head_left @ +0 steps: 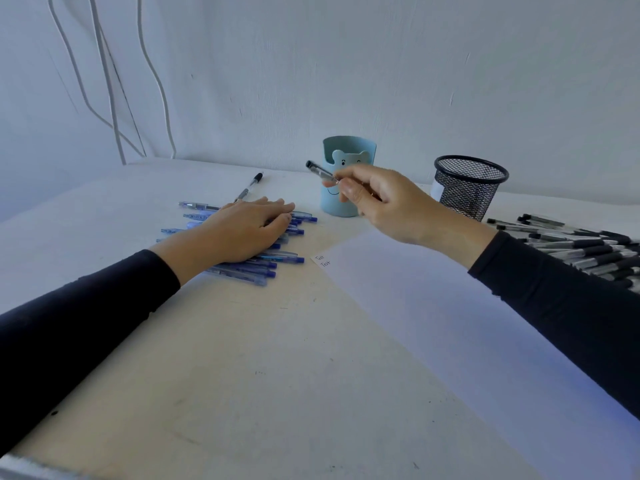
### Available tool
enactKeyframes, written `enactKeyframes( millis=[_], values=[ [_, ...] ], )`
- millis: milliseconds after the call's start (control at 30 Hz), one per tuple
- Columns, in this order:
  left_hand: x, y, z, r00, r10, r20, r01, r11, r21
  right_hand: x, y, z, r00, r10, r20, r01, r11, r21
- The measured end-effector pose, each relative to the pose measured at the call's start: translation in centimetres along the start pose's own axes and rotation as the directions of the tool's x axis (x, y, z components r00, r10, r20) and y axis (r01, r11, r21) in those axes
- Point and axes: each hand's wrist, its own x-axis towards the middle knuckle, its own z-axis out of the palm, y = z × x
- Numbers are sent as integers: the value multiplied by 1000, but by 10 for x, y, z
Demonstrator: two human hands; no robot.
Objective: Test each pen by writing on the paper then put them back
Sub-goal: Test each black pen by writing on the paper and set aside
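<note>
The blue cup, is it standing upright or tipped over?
Upright. The blue cup stands on its base on the table, with its open rim at the top.

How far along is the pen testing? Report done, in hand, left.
Done: only two "Test" lines mark the paper at its corner. In hand: the right hand pinches a black-capped pen near the bear cup; the left hand rests on the blue pens. Left: nearly everything, it seems; the blue pens and the black pens lie loose, and no pen sticks out of the bear cup or mesh holder.
</note>
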Motion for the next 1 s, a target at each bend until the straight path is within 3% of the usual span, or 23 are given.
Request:
enactKeyframes(
  millis=[167,333,400,500,567,633,733,867,1000],
  values=[
    [3,-4,1,1000,2,-1,-2,1000,-4,-23,20,7,980,-168,106,190,952,-240],
    [3,-2,2,1000,2,28,-4,997,83,-47,34,16,957,-177,229,253,895,-366],
    [1,1,-1,993,48,-111,-28,985,172,-50,33,13,965,-109,240,210,868,-450],
    [-8,20,-9,869,244,-430,-180,966,183,-57,33,-3,984,-77,158,136,905,-403],
    [-15,42,-10,866,300,-400,-335,942,-20,-64,34,-24,999,-14,49,30,938,-344],
    [-20,63,-6,928,313,-201,-353,911,-213,-72,39,-49,995,76,-64,-95,912,-399],
    [-21,75,1,939,334,-78,-343,918,-198,-82,52,-80,951,179,-250,-291,786,-546],
    [-25,79,-8,915,319,-248,-379,889,-256,-92,68,-108,886,284,-366,-460,629,-626],
    [-17,76,-42,818,67,-572,-351,845,-403,-97,87,-118,846,400,-352,-527,533,-661]
  ],
)
